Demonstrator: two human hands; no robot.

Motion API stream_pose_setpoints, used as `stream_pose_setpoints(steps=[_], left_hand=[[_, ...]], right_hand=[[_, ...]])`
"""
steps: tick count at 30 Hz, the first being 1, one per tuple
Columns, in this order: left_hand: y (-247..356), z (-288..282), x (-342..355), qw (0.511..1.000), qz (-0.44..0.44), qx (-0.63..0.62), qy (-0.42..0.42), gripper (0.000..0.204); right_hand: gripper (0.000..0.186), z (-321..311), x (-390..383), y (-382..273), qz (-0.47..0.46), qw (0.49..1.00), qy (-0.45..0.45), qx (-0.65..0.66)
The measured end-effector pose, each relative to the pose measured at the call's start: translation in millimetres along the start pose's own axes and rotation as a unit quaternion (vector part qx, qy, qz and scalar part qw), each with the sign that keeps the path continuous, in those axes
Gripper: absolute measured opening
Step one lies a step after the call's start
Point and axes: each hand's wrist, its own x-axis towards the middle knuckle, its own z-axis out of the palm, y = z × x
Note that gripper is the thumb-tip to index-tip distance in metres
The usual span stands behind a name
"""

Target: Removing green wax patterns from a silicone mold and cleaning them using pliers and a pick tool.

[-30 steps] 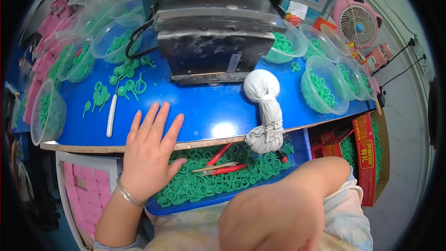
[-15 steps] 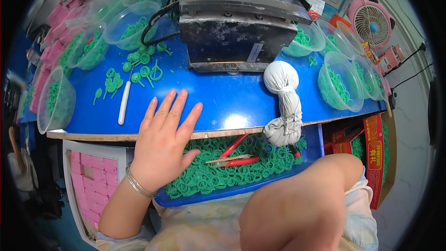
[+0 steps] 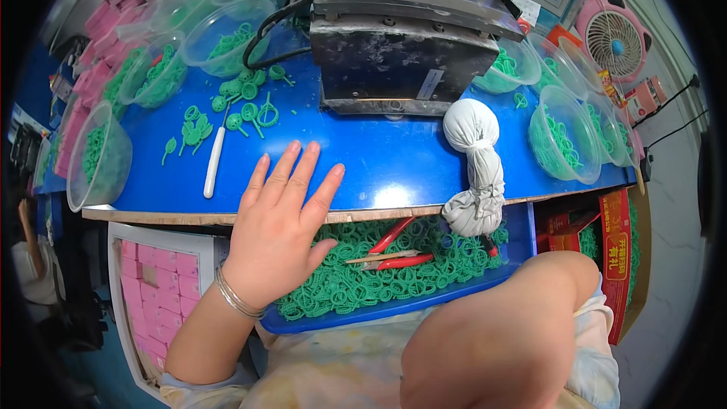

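My left hand (image 3: pixel 284 223) lies palm down across the front edge of the blue worktop (image 3: pixel 363 159), fingers stretched out and holding nothing. Bangles circle its wrist. Beyond the fingertips are a white-handled pick (image 3: pixel 215 163) and several small green moulded pieces (image 3: pixel 195 130). To the right, a white cloth bundle tied in the middle (image 3: pixel 482 163) hangs over the edge. Below the worktop, a blue tray (image 3: pixel 519 254) holds many green rings (image 3: pixel 356 288), red-handled pliers (image 3: pixel 405 261) and a thin wooden stick (image 3: pixel 375 257). My bent right arm (image 3: pixel 492 326) fills the lower right; its hand is out of view.
A dark metal press (image 3: pixel 401 60) stands at the back centre, its cables on the left. Clear plastic bowls (image 3: pixel 98 155) of green pieces line both sides. At far right are a pink fan (image 3: pixel 617 42) and a red box (image 3: pixel 617 257). Pink blocks (image 3: pixel 159 280) fill a white-framed case at lower left.
The whole view has shifted slightly, so the scene sits a little further right. My left hand stays flat at the worktop edge, and my right arm remains bent.
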Motion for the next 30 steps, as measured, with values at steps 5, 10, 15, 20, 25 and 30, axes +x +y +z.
stream_pose_setpoints(steps=[5, 10, 15, 20, 25, 30], left_hand=[[2, 0, 1, 1.000, -0.004, 0.000, -0.005, 0.083], [-2, 6, 2, 1.000, 0.010, 0.002, 0.004, 0.083], [1, 2, 6, 0.999, -0.016, 0.030, -0.011, 0.086], [1, -1, 2, 0.998, -0.033, 0.048, -0.017, 0.085], [-1, 5, 3, 1.000, 0.007, -0.008, -0.002, 0.083], [-1, 3, -3, 1.000, -0.017, 0.014, -0.004, 0.085]], right_hand=[[0.019, 3, -5, 5, -0.079, 0.969, 0.023, -0.232], [0.015, 7, 25, -30, 0.028, 0.895, 0.065, -0.441], [0.014, 7, 44, 0, 0.029, 0.764, 0.315, -0.562], [0.014, 29, 48, 16, -0.023, 0.615, 0.495, -0.614], [0.018, 69, 49, 24, -0.025, 0.520, 0.644, -0.560], [0.016, 69, 37, 16, -0.008, 0.551, 0.567, -0.612]])
